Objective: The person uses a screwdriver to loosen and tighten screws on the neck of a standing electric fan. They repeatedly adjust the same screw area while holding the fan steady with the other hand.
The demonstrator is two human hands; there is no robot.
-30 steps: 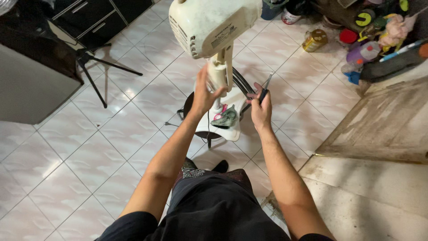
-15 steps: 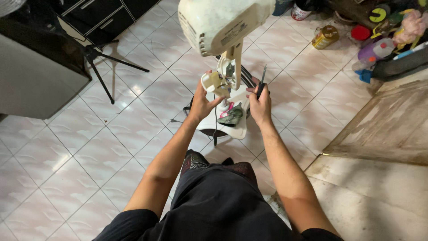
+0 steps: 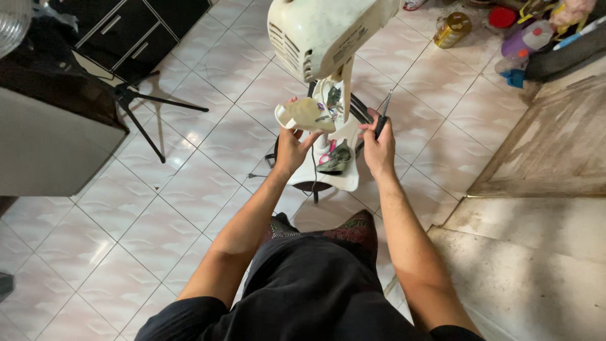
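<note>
Since a moment ago, the left hand (image 3: 291, 146) has lifted a cream cover piece (image 3: 304, 115) away from the fan neck (image 3: 338, 104), fingers gripping it. Right hand (image 3: 377, 146), beside that neck, clasps a screwdriver (image 3: 382, 115); wiring is exposed, the motor housing (image 3: 319, 31) above unopened.

Both forearms reach forward from the lap, nearly parallel, converging slightly toward the fan neck. The left hand (image 3: 291, 146) is raised, palm turned inward, fingers (image 3: 292, 104) curled closed (thumb uppermost) left of that neck. The right hand (image 3: 379, 148) sits just right of it, fist clenched, knuckles outward.
</note>
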